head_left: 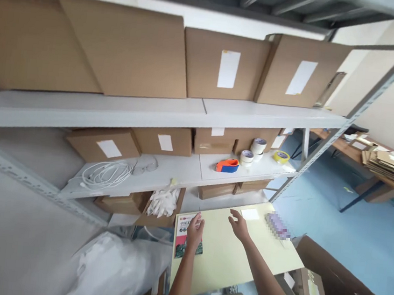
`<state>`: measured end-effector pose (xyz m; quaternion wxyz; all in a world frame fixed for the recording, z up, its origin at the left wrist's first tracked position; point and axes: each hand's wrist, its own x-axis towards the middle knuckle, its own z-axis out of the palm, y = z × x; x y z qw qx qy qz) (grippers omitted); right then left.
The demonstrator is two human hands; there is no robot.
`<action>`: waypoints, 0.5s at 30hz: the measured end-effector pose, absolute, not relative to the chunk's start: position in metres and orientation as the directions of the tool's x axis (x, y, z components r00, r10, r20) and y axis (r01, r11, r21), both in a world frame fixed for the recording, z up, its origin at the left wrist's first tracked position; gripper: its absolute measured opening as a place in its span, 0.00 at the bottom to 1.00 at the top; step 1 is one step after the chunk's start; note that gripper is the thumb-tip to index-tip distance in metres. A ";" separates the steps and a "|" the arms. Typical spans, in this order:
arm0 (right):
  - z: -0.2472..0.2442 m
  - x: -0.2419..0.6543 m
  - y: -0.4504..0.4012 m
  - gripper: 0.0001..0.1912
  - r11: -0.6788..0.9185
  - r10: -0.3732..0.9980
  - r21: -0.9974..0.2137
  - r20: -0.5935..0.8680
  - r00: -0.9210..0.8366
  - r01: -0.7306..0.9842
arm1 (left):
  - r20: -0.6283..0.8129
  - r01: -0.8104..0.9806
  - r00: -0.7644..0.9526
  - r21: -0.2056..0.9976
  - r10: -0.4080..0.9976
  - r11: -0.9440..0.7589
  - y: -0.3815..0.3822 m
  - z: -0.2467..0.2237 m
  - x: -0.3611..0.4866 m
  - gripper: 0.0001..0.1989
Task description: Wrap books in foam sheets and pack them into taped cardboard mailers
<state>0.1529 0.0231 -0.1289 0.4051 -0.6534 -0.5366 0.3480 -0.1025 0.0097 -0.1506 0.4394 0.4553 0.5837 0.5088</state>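
My left hand (pixel 195 230) is over the right part of a book (pixel 180 240) with a white, red and green cover, at the left end of a pale yellow board (pixel 225 258). Its fingers are a little apart and hold nothing; whether it touches the book I cannot tell. My right hand (pixel 238 224) is above the board's far middle, fingers apart and nothing in them. Just right of it lies a white paper (pixel 250 214). A purple item (pixel 278 225), blurred out, is at the board's right end.
A metal rack (pixel 165 113) ahead holds cardboard boxes (pixel 223 66), a coiled white cable (pixel 109 175), an orange-blue tape dispenser (pixel 227 165) and tape rolls (pixel 258 146). White bags (pixel 117 270) stand at left, an open carton (pixel 340 284) at right.
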 end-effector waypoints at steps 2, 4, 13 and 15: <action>-0.106 0.172 0.039 0.24 -0.041 0.981 -0.891 0.050 0.187 0.453 | 0.004 0.137 -0.144 0.990 0.990 0.016 0.028 -0.126 -0.084 0.29; -0.086 0.188 0.056 0.24 -0.001 0.978 -0.876 0.099 0.182 0.483 | 0.040 0.178 -0.082 0.984 0.996 -0.025 0.044 -0.103 -0.066 0.28; -0.025 0.219 0.165 0.33 0.227 0.973 -0.841 0.216 -0.079 0.491 | 0.034 0.278 -0.024 0.960 0.999 -0.026 0.057 -0.054 -0.031 0.29; -0.012 0.218 0.197 0.36 0.254 0.967 -0.812 0.208 -0.145 0.526 | 0.019 0.288 -0.059 0.958 0.998 -0.002 0.047 -0.052 -0.034 0.29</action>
